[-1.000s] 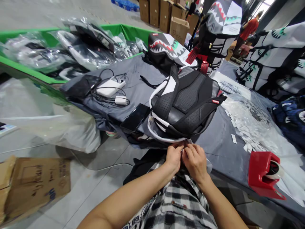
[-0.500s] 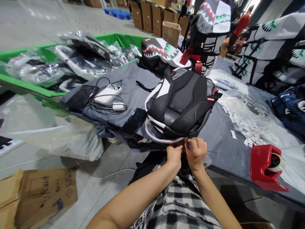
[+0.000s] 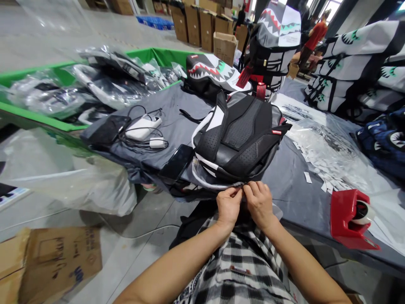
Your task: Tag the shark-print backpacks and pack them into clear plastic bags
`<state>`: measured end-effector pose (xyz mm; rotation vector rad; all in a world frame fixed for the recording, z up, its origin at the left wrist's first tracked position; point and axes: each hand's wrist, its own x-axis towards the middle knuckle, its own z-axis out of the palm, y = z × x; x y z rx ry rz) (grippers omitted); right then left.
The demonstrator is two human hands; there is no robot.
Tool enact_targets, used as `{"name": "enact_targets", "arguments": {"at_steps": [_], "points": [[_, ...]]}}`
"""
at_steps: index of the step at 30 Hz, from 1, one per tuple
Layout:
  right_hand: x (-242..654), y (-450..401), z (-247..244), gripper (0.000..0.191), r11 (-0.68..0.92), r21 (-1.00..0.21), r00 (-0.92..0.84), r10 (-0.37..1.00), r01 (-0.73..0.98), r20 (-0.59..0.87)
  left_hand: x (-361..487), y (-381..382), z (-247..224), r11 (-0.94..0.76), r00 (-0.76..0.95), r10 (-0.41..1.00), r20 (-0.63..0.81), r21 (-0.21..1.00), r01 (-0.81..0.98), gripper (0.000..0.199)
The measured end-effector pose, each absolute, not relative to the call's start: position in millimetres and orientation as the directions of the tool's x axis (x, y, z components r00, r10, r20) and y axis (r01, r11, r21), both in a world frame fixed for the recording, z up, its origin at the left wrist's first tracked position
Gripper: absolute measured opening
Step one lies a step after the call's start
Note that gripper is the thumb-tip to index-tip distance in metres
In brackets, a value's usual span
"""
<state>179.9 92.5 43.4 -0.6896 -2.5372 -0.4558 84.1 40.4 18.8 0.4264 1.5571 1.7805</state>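
A black backpack (image 3: 240, 131) with white trim lies on the grey-covered table (image 3: 291, 190), straps facing up. At its near edge, my left hand (image 3: 228, 204) and my right hand (image 3: 258, 202) are side by side, fingers closed in pinches. They touch the bag's bottom rim, where clear plastic shows; what exactly the fingertips hold is too small to make out. A black phone (image 3: 176, 162) rests left of the backpack. Farther left are a white power bank (image 3: 143, 127) and cables.
A red tape dispenser (image 3: 349, 219) stands on the right, near scattered white slips (image 3: 319, 171). Bagged packs fill a green-edged bin (image 3: 152, 54) at the left. More backpacks (image 3: 357, 63) are stacked behind. A person in red (image 3: 317, 33) is in the background.
Both hands have shifted slightly, and the right one is turned more over the bag's edge, its fingers nearer the left hand. The view has moved a little; the backpack stays in place.
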Motion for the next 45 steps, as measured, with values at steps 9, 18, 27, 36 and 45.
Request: {"name": "enact_targets", "arguments": {"at_steps": [9,18,27,36,45], "points": [[173.4,86.1,39.2,0.020,0.759,0.140,-0.677,0.461,0.636,0.574,88.9,31.3,46.4,-0.005,-0.560,0.753,-0.347,0.847,-0.531,0.013],[175.5,92.4,45.3,0.025,0.774,-0.031,-0.605,0.518,0.632,0.605,90.0,29.3,24.9,-0.093,-0.443,0.810,-0.384,0.661,-0.744,0.026],[180.1,101.3,47.9,0.026,0.622,-0.592,-0.462,0.781,0.512,0.420,91.9,47.9,4.7,-0.036,-0.205,0.892,-0.402,0.389,-0.921,0.050],[181.4,114.2,35.2,0.021,0.288,-0.925,-0.385,0.906,0.247,0.179,98.0,50.1,11.0,-0.049,-0.248,0.874,-0.417,0.434,-0.900,0.051],[335.7,110.6,73.2,0.026,0.288,-0.733,0.072,0.906,0.617,0.417,97.2,47.9,12.2,0.026,-0.311,0.791,-0.526,0.537,-0.843,0.057]]}}
